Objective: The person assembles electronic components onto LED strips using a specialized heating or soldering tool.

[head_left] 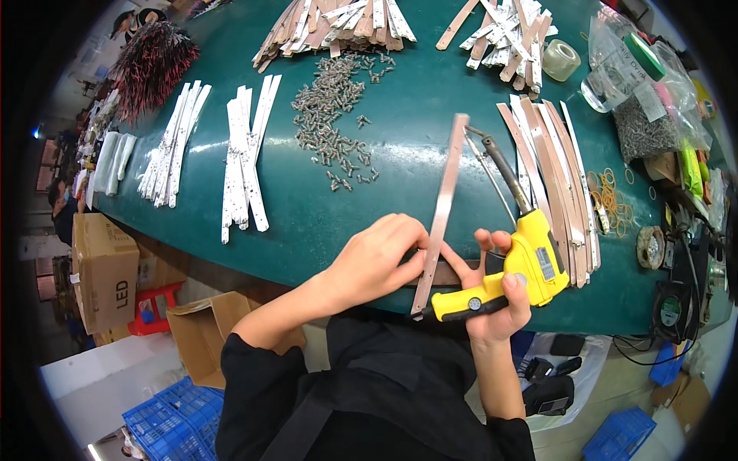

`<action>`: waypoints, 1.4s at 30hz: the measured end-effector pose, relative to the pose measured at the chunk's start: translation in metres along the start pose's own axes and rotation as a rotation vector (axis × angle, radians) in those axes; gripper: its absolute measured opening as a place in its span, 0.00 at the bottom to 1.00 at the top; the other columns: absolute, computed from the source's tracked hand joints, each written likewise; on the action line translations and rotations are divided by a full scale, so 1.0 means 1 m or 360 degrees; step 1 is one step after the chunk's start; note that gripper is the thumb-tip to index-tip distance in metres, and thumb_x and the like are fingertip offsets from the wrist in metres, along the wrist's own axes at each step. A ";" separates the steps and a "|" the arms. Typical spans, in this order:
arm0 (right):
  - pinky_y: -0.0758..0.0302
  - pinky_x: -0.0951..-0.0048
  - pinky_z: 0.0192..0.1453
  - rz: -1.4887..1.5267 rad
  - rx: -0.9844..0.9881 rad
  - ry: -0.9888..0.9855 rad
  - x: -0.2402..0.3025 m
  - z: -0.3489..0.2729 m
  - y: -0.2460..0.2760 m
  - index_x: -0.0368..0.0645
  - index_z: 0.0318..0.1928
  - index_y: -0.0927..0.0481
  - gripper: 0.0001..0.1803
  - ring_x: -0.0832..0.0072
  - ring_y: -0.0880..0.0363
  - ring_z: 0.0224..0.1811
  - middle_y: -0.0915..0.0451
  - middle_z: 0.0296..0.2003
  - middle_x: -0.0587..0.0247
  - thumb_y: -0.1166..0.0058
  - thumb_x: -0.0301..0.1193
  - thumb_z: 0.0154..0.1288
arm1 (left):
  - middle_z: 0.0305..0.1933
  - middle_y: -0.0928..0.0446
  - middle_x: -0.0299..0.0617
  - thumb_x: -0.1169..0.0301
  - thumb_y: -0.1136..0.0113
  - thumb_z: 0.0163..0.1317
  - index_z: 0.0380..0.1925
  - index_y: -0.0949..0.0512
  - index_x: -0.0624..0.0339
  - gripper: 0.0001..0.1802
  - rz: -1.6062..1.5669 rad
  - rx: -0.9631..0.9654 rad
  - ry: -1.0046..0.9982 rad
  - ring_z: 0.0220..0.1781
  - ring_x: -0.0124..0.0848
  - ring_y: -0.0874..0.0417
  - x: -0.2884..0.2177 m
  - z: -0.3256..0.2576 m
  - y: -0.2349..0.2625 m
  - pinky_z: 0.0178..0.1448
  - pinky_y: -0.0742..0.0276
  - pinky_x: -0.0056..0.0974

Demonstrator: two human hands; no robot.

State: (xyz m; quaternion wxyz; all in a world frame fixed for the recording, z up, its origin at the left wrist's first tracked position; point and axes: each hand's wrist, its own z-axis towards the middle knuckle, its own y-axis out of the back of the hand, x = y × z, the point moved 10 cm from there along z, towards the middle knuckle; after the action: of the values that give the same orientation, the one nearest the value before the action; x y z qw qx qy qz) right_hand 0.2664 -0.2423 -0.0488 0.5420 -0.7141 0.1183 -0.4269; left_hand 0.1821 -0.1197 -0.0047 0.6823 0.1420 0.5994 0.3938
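My left hand (377,260) presses its fingers on the near end of a long metal strip (444,201) that lies on the green table (415,115), running away from me. My right hand (500,296) grips a yellow soldering gun (516,269) by its handle; the gun's dark tip (475,132) reaches to the far end of the strip. My right forefinger touches the strip beside the left hand.
Several brown and white strips (553,173) lie right of the gun. A scatter of screws (334,123) and white strips (246,157) sit to the left. Tape roll (561,59), bagged parts (653,115) and rubber bands (611,196) are at right. Cardboard boxes (104,269) and blue crates (173,419) stand below.
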 end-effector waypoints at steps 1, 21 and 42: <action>0.42 0.27 0.70 -0.0011 -0.0001 -0.0034 -0.002 -0.001 0.000 0.38 0.65 0.38 0.34 0.60 0.34 0.67 0.28 0.55 0.53 0.47 0.28 0.56 | 0.36 0.22 0.43 0.77 0.36 0.54 0.34 0.25 0.61 0.08 -0.0014 0.0012 0.0032 0.38 0.42 0.20 0.000 -0.002 -0.003 0.44 0.23 0.41; 0.49 0.16 0.67 -0.0088 0.0124 -0.0132 0.027 -0.022 0.002 0.45 0.63 0.36 0.31 0.66 0.33 0.61 0.28 0.50 0.66 0.45 0.30 0.58 | 0.39 0.19 0.40 0.77 0.36 0.51 0.35 0.22 0.61 0.10 0.0500 -0.0201 -0.0558 0.40 0.35 0.17 -0.016 0.011 0.007 0.41 0.20 0.38; 0.53 0.13 0.66 0.0040 0.0219 -0.0131 0.056 -0.037 -0.003 0.47 0.66 0.40 0.33 0.68 0.32 0.58 0.30 0.47 0.67 0.46 0.29 0.60 | 0.37 0.22 0.41 0.81 0.39 0.59 0.38 0.22 0.64 0.07 -0.0296 -0.0092 0.0016 0.38 0.32 0.20 0.027 0.019 0.019 0.44 0.24 0.33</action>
State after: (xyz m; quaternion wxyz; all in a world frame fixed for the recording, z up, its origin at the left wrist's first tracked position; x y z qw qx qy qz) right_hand 0.2721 -0.3019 -0.0171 0.5996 -0.6905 0.0752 -0.3975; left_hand 0.1925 -0.0833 -0.0063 0.7166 0.0641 0.6018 0.3467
